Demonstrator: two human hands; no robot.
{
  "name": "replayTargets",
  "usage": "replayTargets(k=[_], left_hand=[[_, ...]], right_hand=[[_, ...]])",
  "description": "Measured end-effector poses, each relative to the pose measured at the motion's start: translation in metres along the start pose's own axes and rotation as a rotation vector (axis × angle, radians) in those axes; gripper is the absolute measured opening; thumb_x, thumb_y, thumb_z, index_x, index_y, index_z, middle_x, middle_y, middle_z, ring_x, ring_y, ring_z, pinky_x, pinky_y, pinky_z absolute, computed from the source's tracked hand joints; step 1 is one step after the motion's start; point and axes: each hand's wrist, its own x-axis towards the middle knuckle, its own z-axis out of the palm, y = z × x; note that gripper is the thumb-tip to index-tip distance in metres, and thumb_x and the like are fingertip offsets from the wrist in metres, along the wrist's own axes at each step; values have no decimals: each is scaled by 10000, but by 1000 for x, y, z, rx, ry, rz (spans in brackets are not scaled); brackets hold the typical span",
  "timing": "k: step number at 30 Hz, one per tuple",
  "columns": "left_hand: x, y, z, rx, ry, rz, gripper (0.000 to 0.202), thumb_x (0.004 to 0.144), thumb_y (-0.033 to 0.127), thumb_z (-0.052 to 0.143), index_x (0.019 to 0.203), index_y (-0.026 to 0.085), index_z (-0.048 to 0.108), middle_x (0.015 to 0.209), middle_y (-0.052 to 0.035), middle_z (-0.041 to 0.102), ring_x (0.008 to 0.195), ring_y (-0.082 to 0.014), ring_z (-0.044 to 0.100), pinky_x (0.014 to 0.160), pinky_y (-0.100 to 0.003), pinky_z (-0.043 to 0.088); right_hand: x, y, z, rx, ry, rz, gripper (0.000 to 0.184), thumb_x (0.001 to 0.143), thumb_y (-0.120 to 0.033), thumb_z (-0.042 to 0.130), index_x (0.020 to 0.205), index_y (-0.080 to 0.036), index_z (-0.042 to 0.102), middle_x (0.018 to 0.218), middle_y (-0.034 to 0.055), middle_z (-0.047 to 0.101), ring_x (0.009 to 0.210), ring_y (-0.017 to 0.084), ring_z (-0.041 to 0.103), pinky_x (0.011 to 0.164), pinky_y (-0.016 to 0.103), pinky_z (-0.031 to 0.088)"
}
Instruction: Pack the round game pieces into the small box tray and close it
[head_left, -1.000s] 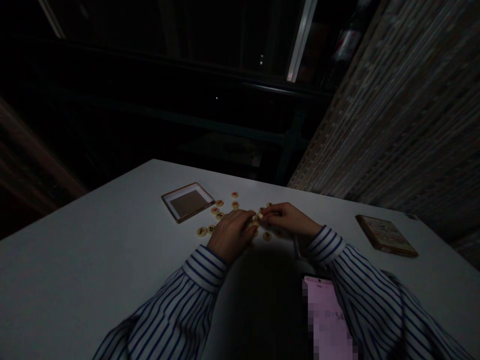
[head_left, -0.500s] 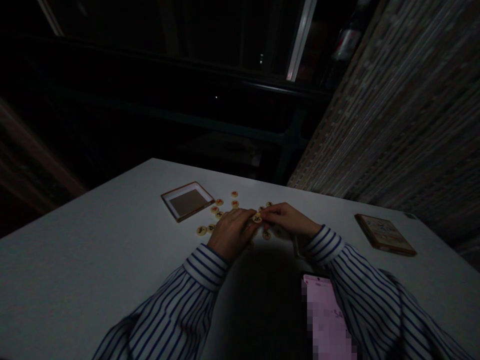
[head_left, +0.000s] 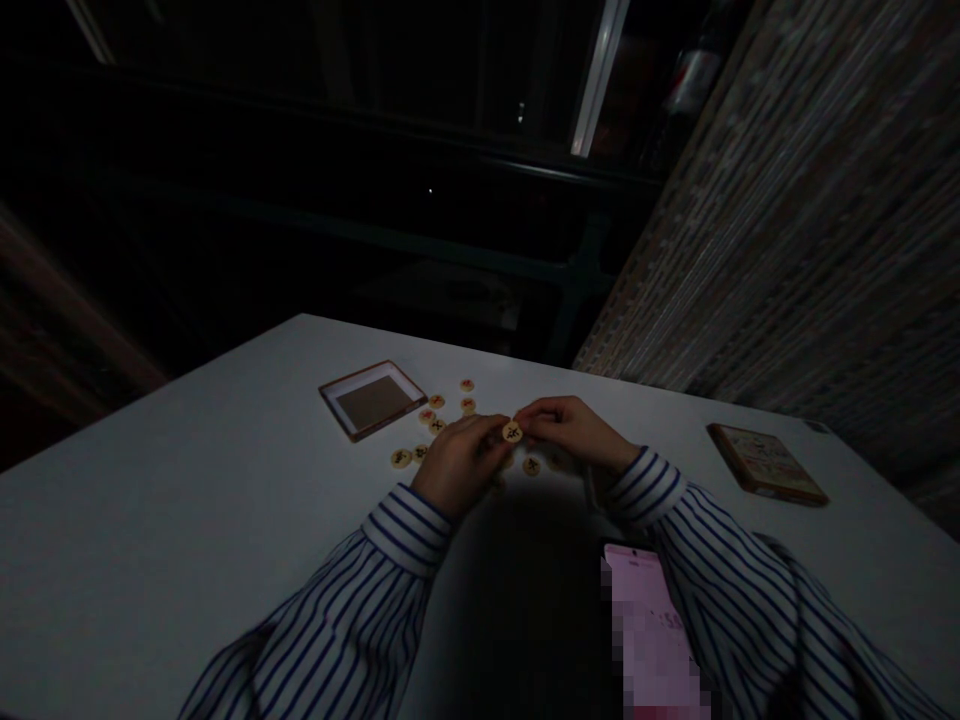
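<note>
My left hand (head_left: 459, 462) and my right hand (head_left: 571, 432) meet over a white table (head_left: 187, 520). Together their fingertips pinch one round pale game piece (head_left: 512, 432) with a dark mark on its face, held just above the table. Several more round pieces (head_left: 435, 410) lie scattered on the table around and under the hands, some with red marks, some with dark ones. Both arms wear blue-striped white sleeves.
An open shallow box tray (head_left: 373, 398) lies left of the pieces. A flat printed box lid (head_left: 766, 462) sits at the right near the brick wall. A lit phone (head_left: 651, 630) rests near my right forearm. The room behind is dark.
The piece between my fingertips has turned from edge-on to face-up, and both hands have lifted slightly. The scattered pieces and boxes have stayed put.
</note>
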Motion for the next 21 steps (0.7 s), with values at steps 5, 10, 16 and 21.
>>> replayTargets(k=[5, 10, 16, 21], left_hand=[[3, 3, 0, -440, -26, -257, 298, 717, 305, 576, 964, 141, 595, 858, -57, 660, 750, -148, 605, 705, -292, 492], [6, 2, -1, -732, -40, -379, 283, 676, 301, 627, 892, 119, 612, 852, -67, 674, 774, -155, 622, 763, -311, 492], [6, -1, -5, -771, -22, -425, 289, 653, 303, 652, 867, 110, 627, 860, -79, 680, 805, -177, 624, 809, -348, 474], [7, -2, -6, -796, -11, -467, 298, 629, 292, 669, 855, 103, 633, 829, -83, 682, 781, -181, 625, 807, -360, 466]], right_hand=[[-1, -1, 0, 5, 26, -22, 173, 696, -253, 574, 821, -140, 608, 723, 7, 627, 640, 95, 563, 647, 243, 455], [-2, -2, 1, -17, 22, -55, 195, 716, -273, 561, 864, -154, 602, 718, 6, 628, 642, 102, 571, 634, 244, 455], [-5, -5, 8, -143, 15, -125, 278, 725, -326, 564, 933, -144, 593, 828, 38, 645, 739, 131, 592, 684, 261, 463], [-8, -8, 12, -547, 72, -245, 300, 741, -316, 562, 998, -164, 593, 828, 31, 640, 757, 138, 576, 714, 269, 435]])
